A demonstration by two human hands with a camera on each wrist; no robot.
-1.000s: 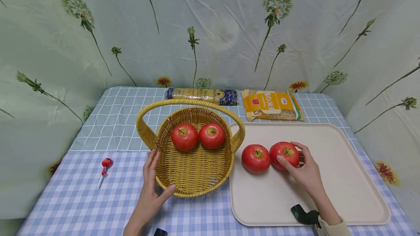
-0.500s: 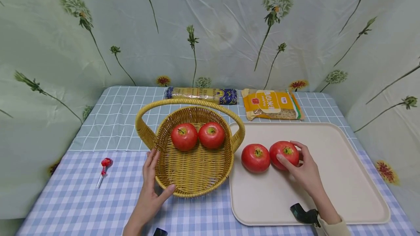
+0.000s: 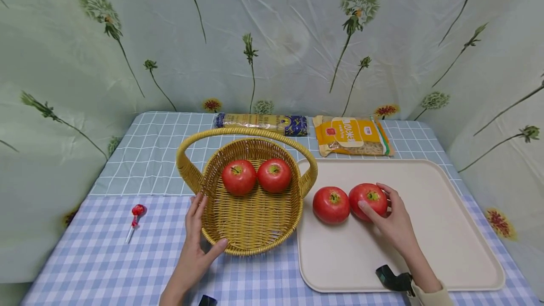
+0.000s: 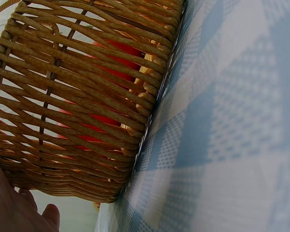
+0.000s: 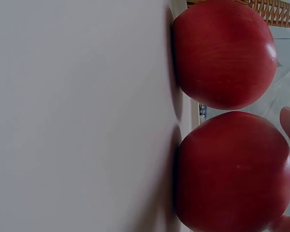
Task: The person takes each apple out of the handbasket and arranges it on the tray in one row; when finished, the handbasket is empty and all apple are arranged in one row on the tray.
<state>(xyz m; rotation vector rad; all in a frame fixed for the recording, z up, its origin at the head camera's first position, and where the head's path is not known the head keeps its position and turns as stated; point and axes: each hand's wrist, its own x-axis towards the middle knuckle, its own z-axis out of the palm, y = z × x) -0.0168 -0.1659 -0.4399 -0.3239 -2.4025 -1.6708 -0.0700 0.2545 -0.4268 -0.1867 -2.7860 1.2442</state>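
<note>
The round wicker basket (image 3: 250, 225) contained two red apples (image 3: 239, 178) side by side in its far half; the beige tray (image 3: 433, 230) at right bore two more, the left apple (image 3: 331, 206) lying free, the right apple (image 3: 366, 202) grasped between thumb and fingers of the right hand (image 3: 394, 225); the left hand (image 3: 196, 248) rested spread, unclenched, against the basket's near-left rim; at far right an orange bag (image 3: 352, 137) showed large white Chinese characters, 米 among them; lettering on the blue-and-gold packet (image 3: 261, 124) was too small to read
</note>
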